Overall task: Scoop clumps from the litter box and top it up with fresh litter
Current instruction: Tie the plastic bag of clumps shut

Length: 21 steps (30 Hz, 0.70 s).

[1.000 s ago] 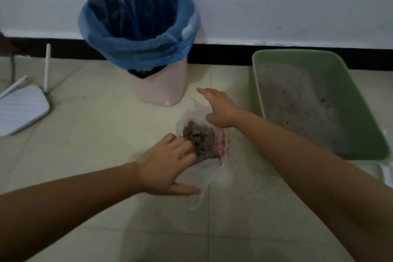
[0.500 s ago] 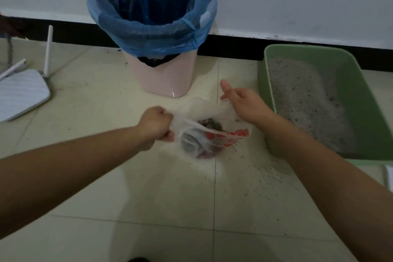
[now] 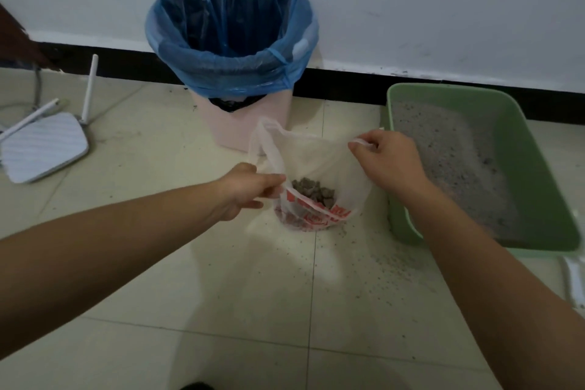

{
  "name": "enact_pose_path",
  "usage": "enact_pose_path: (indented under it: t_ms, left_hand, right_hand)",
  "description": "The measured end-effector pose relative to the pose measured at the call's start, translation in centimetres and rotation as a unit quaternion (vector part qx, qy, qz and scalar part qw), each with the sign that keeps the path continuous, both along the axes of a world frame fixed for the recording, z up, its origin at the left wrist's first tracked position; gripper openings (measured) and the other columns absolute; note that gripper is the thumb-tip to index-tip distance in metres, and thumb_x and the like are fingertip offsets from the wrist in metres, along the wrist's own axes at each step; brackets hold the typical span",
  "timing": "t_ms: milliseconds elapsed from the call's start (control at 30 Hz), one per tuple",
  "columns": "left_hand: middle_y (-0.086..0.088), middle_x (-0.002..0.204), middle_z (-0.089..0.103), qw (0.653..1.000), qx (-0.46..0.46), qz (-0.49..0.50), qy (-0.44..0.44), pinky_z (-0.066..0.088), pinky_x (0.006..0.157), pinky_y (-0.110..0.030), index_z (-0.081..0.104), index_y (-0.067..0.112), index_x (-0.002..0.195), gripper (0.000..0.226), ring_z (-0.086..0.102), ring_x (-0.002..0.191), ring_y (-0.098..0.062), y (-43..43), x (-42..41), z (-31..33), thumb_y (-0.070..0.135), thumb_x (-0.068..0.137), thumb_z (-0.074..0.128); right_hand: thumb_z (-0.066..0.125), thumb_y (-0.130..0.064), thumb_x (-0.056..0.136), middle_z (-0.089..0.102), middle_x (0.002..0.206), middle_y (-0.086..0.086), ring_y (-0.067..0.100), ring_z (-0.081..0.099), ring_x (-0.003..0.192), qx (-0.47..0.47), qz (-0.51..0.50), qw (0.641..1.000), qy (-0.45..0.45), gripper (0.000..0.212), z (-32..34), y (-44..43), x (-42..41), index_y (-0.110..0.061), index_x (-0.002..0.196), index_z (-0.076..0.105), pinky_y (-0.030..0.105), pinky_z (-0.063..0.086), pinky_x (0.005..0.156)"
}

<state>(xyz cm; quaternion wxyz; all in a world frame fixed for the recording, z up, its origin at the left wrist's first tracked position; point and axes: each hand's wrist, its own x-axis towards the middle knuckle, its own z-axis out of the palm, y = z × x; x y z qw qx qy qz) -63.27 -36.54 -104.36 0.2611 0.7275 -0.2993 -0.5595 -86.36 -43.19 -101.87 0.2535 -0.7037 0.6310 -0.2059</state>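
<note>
A thin white plastic bag (image 3: pixel 316 155) with red print hangs open just above the floor, with brown-grey litter clumps (image 3: pixel 313 191) at its bottom. My left hand (image 3: pixel 247 190) pinches the bag's near left rim. My right hand (image 3: pixel 386 158) pinches its right handle and holds it up. The green litter box (image 3: pixel 519 142) stands to the right of the bag, with grey litter (image 3: pixel 449 155) piled inside. A pink bin with a blue liner (image 3: pixel 231 41) stands open behind the bag, against the wall.
A white router (image 3: pixel 44 146) with antennas lies on the floor at the left. Spilled litter grains (image 3: pixel 380 260) dot the tiles in front of the box. A white object (image 3: pixel 573 282) shows at the right edge, below the box.
Both hands have taken hold of the bag's rim, lifted it from the floor and pulled its mouth wide open. The view has shifted, so the bin is more in sight.
</note>
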Motion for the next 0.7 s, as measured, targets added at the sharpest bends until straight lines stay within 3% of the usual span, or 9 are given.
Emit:
enact_pose_path:
  t_ms: [67,167,233,300,367,433,533,600,700]
  left_hand:
    - [-0.006,0.094,0.066,1.0,0.017,0.015,-0.001,0.056,0.09,-0.048,0.059,0.008,0.102,0.034,0.064,0.087,-0.019,0.1,-0.2,-0.9,0.036,0.088,0.069]
    - [-0.007,0.132,0.051,0.997,0.038,0.048,0.044,0.057,0.081,-0.04,0.04,0.008,0.139,0.077,0.055,0.114,-0.023,0.0,-0.2,-1.9,0.053,0.084,0.068]
    - [-0.007,0.143,0.045,0.993,0.015,0.082,0.089,0.054,0.082,-0.039,0.031,0.007,0.147,0.083,0.05,0.125,-0.025,-0.5,-0.1,-2.0,0.046,0.085,0.069]
    - [-0.009,0.127,0.063,0.985,-0.008,0.096,0.144,0.055,0.078,-0.036,0.045,0.004,0.139,0.063,0.062,0.113,-0.023,-1.6,0.0,-1.5,0.033,0.088,0.07]
    - [-0.007,0.104,0.072,0.978,-0.027,0.093,0.186,0.055,0.076,-0.033,0.059,0.002,0.124,0.044,0.068,0.097,-0.02,-2.3,-0.2,-0.3,0.021,0.086,0.072]
    - [-0.004,0.097,0.072,0.979,-0.044,0.081,0.182,0.053,0.077,-0.03,0.066,0.005,0.115,0.035,0.065,0.092,-0.019,-2.5,-0.5,0.3,0.016,0.082,0.075]
    - [-0.002,0.099,0.073,0.989,-0.092,0.094,0.064,0.055,0.084,-0.035,0.066,0.007,0.112,0.04,0.067,0.093,-0.018,-2.0,-0.8,0.4,0.023,0.078,0.08]
    - [0.001,0.099,0.069,0.977,-0.174,0.082,-0.093,0.055,0.089,-0.039,0.068,0.004,0.108,0.035,0.066,0.09,-0.015,-1.2,-0.9,0.9,0.024,0.08,0.077]
    - [0.009,0.109,0.058,0.896,-0.319,0.0,-0.31,0.049,0.089,-0.023,0.064,0.016,0.119,0.039,0.058,0.098,-0.007,0.0,-1.1,3.7,0.024,0.083,0.074]
  right_hand:
    - [0.059,-0.03,0.092,0.07,0.105,-0.002,0.014,0.064,0.091,-0.024,-0.016,0.999,-0.035,0.033,0.7,0.0,-0.2,-0.021,0.123,0.068,0.028,0.05,0.084]
    - [0.06,-0.021,0.09,0.062,0.079,-0.012,-0.001,0.053,0.061,-0.032,-0.027,0.987,-0.157,0.036,1.5,0.0,-0.4,-0.022,0.125,0.067,0.024,0.048,0.065]
    - [0.063,-0.018,0.089,0.06,0.072,-0.009,0.005,0.057,0.059,-0.023,-0.043,0.97,-0.24,0.034,1.8,0.1,-0.6,-0.022,0.123,0.068,0.03,0.053,0.063]
    - [0.066,-0.012,0.087,0.063,0.08,-0.003,0.022,0.067,0.075,-0.002,-0.046,0.955,-0.292,0.044,1.8,0.2,-0.9,-0.022,0.13,0.061,0.04,0.06,0.072]
    - [0.067,-0.008,0.085,0.065,0.094,-0.003,0.02,0.067,0.085,0.017,-0.019,0.969,-0.245,0.066,1.6,0.0,-1.5,-0.021,0.146,0.044,0.033,0.058,0.076]
    - [0.063,-0.005,0.087,0.065,0.108,0.0,0.018,0.064,0.096,0.017,0.019,0.997,-0.075,0.069,1.3,-0.1,-2.3,-0.017,0.149,0.037,0.032,0.054,0.081]
    - [0.051,-0.012,0.095,0.071,0.101,0.013,0.033,0.064,0.086,-0.073,0.032,0.98,0.181,0.025,1.0,-0.6,-3.4,-0.01,0.117,0.063,0.038,0.054,0.073]
    - [0.049,-0.024,0.099,0.071,0.092,0.014,0.034,0.063,0.081,-0.093,0.017,0.972,0.217,0.025,1.3,-0.8,-3.9,-0.011,0.105,0.07,0.038,0.053,0.07]
    - [0.049,-0.029,0.096,0.072,0.097,0.014,0.035,0.065,0.089,-0.127,0.027,0.976,0.174,0.031,2.3,-1.7,-4.1,-0.011,0.11,0.071,0.039,0.052,0.079]
